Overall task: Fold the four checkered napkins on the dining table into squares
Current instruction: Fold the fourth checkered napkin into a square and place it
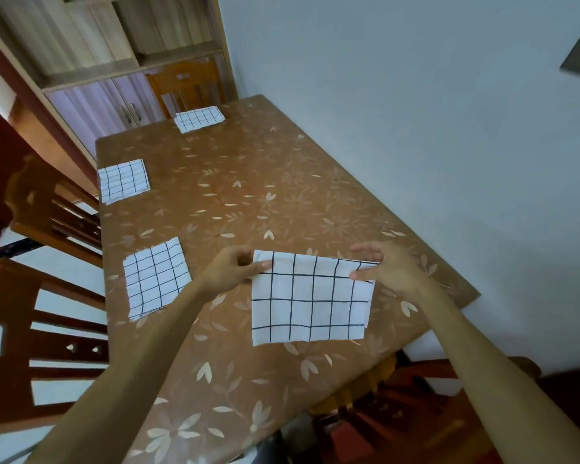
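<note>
Napkin (310,301) lying flat on surface (255,182), long axis running left–right; left hand (230,269) and right hand (387,267) each pinching a far corner, equally near, grip clamped on cloth.

Matt white cloth napkin (310,299) with black grid lies on glossy floral-patterned table (265,182); chairs (37,346) polished wood.

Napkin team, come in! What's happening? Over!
Left hand and right hand pinching nearest napkin's far corners. Three other napkins folded. Nothing blocking.
</note>
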Motion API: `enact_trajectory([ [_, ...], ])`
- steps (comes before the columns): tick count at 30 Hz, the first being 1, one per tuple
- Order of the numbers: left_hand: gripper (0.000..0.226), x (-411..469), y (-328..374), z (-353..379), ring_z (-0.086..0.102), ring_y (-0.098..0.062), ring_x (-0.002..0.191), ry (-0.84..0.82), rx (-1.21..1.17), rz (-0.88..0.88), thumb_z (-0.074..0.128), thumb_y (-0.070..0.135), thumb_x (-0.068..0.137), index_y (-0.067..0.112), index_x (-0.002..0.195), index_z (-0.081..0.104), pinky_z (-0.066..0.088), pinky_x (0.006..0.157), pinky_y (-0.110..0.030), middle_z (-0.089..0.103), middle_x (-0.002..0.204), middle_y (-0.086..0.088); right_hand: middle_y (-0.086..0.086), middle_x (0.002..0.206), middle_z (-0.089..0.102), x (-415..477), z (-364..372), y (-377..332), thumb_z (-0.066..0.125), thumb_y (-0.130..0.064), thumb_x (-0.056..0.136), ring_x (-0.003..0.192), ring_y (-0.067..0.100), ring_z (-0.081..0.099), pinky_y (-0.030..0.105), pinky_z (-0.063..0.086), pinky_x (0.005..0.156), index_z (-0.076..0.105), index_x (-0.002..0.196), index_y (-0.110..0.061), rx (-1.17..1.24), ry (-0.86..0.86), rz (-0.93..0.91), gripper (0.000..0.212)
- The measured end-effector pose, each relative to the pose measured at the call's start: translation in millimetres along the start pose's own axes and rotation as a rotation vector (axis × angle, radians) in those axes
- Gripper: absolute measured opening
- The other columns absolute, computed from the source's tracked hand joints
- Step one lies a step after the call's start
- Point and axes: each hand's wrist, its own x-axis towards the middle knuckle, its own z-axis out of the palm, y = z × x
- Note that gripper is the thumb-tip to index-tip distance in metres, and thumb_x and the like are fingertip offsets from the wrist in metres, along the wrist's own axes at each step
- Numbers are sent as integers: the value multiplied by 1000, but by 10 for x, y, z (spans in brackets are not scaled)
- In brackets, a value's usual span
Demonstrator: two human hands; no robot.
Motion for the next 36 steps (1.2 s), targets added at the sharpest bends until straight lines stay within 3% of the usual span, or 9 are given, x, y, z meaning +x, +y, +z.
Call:
enact_trajectory([
  [4,20,9,-353,211,73,-27,90,73,-169,-159,68,21,91,3,100,67,62,77,-42,75,92,-10,-2,107,73,56,84,315,81,-62,64,103,19,68,42,52,96,73,107,-26,-68,-73,167,57],
  [7,18,-18,-653,408,72,-28,94,47,-216,-275,68,19,91,4,101,66,61,79,-40,74,97,-11,18,92,68,112,213,587,72,-65,72,87,32,67,40,53,87,66,87,2,-151,-119,290,68],
  [11,29,13,-973,629,73,-25,91,77,-228,-374,73,21,88,-2,106,66,62,73,-38,75,100,-14,-4,79,58,283,396,1055,68,-85,50,78,17,58,37,50,78,62,67,-22,-214,2,348,66],
  [15,24,139,-1252,790,72,-27,83,207,-234,-403,77,16,84,3,94,59,60,62,-36,73,90,-13,24,88,57,380,590,935,85,-27,74,90,20,53,29,47,77,64,104,7,-56,182,357,50],
  [18,24,231,-1432,851,70,-28,90,217,49,-412,76,25,84,11,97,60,58,75,-42,70,88,-4,10,90,56,426,681,887,76,-9,83,87,22,53,16,42,63,60,114,0,-141,229,312,36],
  [21,48,226,-1540,855,62,-31,102,250,501,-273,71,31,86,12,125,52,54,82,-45,60,110,-6,5,106,63,369,834,894,65,-20,91,98,24,60,20,45,75,50,132,-15,-699,273,84,44],
  [25,51,260,-1629,1026,47,-38,128,217,882,48,62,30,91,10,135,47,46,103,-50,48,139,-14,9,156,32,290,1291,1153,51,-19,96,145,26,28,40,23,117,34,148,-8,-940,-5,-187,56],
  [30,74,330,-1943,1326,33,-30,145,-85,1150,239,43,56,93,10,149,38,38,110,-52,30,158,-15,8,162,11,251,1824,1420,50,-30,98,150,24,9,43,10,121,20,153,-8,-1083,-269,-215,67],
  [36,80,210,-2153,1302,1,-28,153,-92,1138,136,12,69,96,19,157,7,15,119,-57,-1,165,-11,7,163,10,237,1644,1658,23,-53,96,150,23,10,45,16,118,18,155,-18,-1096,-293,-199,69],
])
